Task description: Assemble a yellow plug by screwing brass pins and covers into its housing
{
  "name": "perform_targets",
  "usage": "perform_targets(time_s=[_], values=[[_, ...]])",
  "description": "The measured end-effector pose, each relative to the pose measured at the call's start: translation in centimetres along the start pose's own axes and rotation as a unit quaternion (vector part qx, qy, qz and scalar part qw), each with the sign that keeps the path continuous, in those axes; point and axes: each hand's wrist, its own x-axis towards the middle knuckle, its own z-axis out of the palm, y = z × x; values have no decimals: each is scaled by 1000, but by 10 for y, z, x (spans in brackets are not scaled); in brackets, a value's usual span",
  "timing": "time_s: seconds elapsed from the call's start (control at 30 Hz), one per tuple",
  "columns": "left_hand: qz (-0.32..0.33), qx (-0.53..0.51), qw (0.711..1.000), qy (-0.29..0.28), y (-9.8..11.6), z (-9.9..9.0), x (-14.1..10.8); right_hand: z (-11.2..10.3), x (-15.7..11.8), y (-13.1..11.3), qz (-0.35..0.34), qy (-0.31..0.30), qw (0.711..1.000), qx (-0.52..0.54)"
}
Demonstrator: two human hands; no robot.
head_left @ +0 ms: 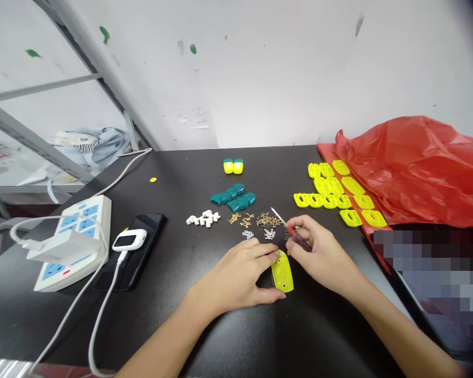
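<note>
centrally, just below the middle of the frame: yellow shell (283,274) over the dark table (153,325), gripped at its edges between the fingertips and thumb of the left hand (240,273). to its right, the right hand (323,257) has its fingers closed on a slim tool (290,230), shaft tilted toward the upper left. for good control, the shell is best kept level and braced, and the tool brought tip-down and upright before pressing, lest it skid; nearby brass pieces (268,220) are best left undisturbed.
</note>
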Motion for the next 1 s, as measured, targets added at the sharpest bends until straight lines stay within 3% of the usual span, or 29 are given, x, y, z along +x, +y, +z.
perform_targets(time_s=[0.17, 0.6, 0.7, 0.87, 1.0], values=[[-11, -6, 1000, -6, 0, 1, -1, -1, 5, 4, 6, 91, 996, 25], [-46, -47, 998, -3, 2, -5, -3, -1, 4, 4, 0, 82, 997, 5], [-53, -61, 996, 23, -2, -10, -4, -2, 5, 5, 1, 91, 996, -8], [-117, -41, 984, 128, -19, -13, -1, -2, 6, 4, -9, 128, 992, 11], [-174, -2, 976, 129, -28, -14, 11, -2, 5, 3, -47, 141, 989, 25]])
